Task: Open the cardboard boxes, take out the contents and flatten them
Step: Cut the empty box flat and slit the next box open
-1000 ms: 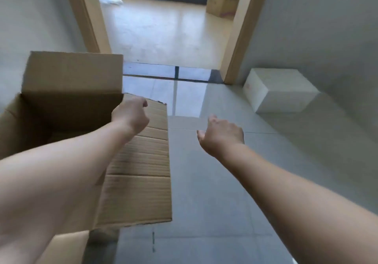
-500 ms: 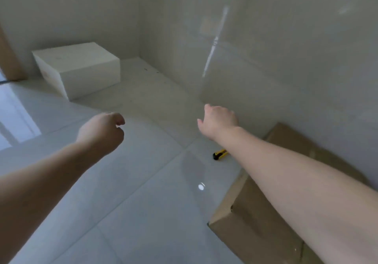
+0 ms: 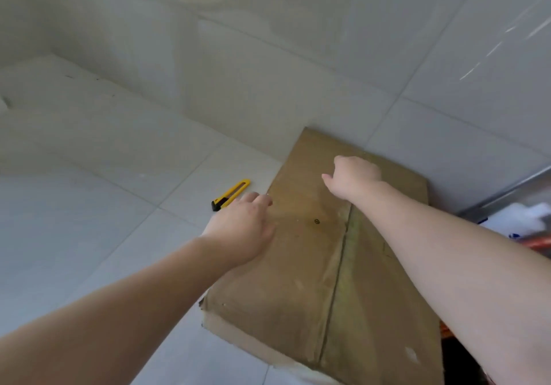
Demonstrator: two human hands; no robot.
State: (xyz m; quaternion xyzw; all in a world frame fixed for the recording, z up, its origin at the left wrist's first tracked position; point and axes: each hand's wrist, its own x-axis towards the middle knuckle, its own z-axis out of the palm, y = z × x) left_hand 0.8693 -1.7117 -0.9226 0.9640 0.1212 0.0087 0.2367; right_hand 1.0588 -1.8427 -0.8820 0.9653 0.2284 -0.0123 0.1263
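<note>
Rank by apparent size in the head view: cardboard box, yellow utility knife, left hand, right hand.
1. cardboard box
2. left hand
3. right hand, only slightly smaller; it is farther from the camera, so true order is unsure
4. yellow utility knife

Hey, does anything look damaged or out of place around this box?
The cardboard box looks worn: its near left corner is torn and ragged, and its top is stained and scuffed. A yellow utility knife lies loose on the floor tiles beside it, near the left hand.

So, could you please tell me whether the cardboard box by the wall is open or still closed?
Closed: the cardboard box has its top flaps lying flat, meeting along one seam.
</note>
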